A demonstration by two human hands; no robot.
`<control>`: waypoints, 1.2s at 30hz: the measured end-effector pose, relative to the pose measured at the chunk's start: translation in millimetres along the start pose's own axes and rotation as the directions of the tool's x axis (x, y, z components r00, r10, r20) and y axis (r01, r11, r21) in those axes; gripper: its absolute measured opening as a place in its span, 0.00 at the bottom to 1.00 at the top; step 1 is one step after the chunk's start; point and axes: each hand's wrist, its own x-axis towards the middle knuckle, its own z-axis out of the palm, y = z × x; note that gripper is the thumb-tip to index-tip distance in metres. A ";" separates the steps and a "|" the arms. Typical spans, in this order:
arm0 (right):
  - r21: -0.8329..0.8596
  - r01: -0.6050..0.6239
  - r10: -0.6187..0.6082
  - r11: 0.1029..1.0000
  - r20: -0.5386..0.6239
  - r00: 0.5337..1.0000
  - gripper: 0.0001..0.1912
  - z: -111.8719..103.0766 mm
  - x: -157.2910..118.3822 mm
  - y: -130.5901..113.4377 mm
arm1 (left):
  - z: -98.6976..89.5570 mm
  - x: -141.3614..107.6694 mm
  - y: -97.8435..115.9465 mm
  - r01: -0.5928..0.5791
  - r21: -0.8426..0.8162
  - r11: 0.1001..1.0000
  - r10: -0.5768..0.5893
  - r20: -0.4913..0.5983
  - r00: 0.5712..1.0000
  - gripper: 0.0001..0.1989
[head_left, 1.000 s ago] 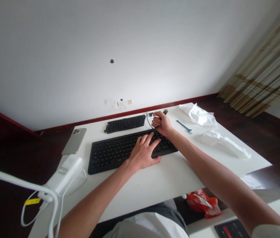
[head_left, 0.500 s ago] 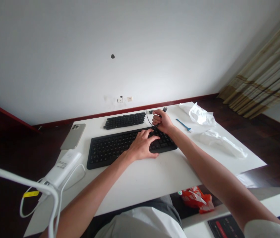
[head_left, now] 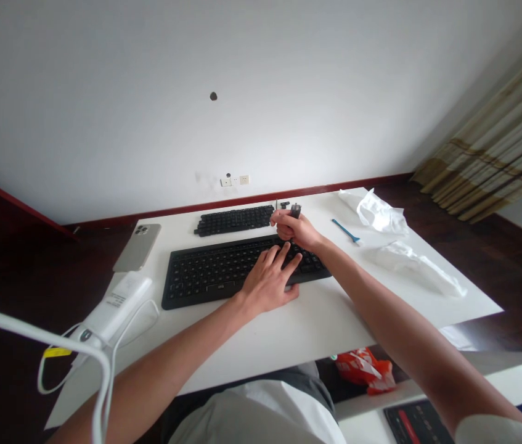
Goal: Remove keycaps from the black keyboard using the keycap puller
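A black keyboard (head_left: 214, 275) lies on the white table, pale marks showing across its rows. My left hand (head_left: 267, 280) rests palm down over its right part, fingers spread and thumb at the front edge. Just beyond those fingers my right hand (head_left: 298, 229) is closed in a fist around a dark, stick-like object (head_left: 296, 211), whose end juts above the fist. Its lower end is hidden, so its kind is unclear. Behind the keyboard sit rows of black keys (head_left: 235, 220), with a few small black pieces (head_left: 285, 205) to their right.
On the left are a phone (head_left: 137, 248), a white power strip (head_left: 113, 305) and a white cable (head_left: 34, 336). A blue brush (head_left: 346, 231) and crumpled white plastic (head_left: 376, 209) lie at the right. An orange-red bag (head_left: 365, 370) is below the table edge.
My right fist has shifted slightly left, and the dark object in it has turned more upright. My left fingers have straightened and spread over the keys.
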 end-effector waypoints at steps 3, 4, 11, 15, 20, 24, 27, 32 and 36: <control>-0.019 -0.025 0.027 0.999 0.077 0.997 0.11 -1.2 -1.8 -1.4 | -0.3 -0.2 -0.2 0.004 -0.003 1.000 -0.004 0.002 1.000 0.34; -0.007 -0.035 0.035 0.999 0.095 0.995 0.10 -2.9 -1.9 -1.7 | -0.4 -0.2 0.0 0.006 -0.004 1.000 -0.006 0.002 1.000 0.34; 0.041 -0.089 0.080 0.995 0.181 0.980 0.11 -16.5 -1.7 -3.2 | -1.9 0.4 -0.3 0.003 -0.042 0.999 -0.003 0.008 1.000 0.33; 0.064 -0.106 0.094 0.992 0.164 0.982 0.11 -21.8 -1.5 -2.6 | -2.3 0.6 -1.4 0.009 -0.064 0.998 -0.008 0.011 1.000 0.33; 0.133 -0.114 0.097 0.985 0.125 0.987 0.11 -32.2 0.6 0.8 | -2.2 0.7 -1.4 0.011 -0.065 0.998 -0.011 0.014 1.000 0.34; 0.245 -0.094 0.087 0.965 0.038 0.995 0.10 -44.6 3.0 2.7 | -2.4 0.5 -1.3 0.010 -0.064 0.998 -0.009 0.014 1.000 0.33; 0.301 -0.067 0.072 0.951 -0.003 0.997 0.10 -51.6 3.9 3.2 | -2.5 0.3 -1.7 0.001 -0.062 0.998 0.000 0.017 1.000 0.33; 0.270 -0.062 0.077 0.961 -0.046 0.996 0.10 -45.2 3.2 -0.7 | -3.0 0.3 -2.8 0.006 -0.072 0.997 -0.005 0.016 1.000 0.33; 0.197 -0.031 0.061 0.980 -0.149 0.987 0.11 -35.9 7.4 -5.2 | -4.0 0.2 -1.7 0.003 -0.073 0.997 -0.002 0.017 1.000 0.32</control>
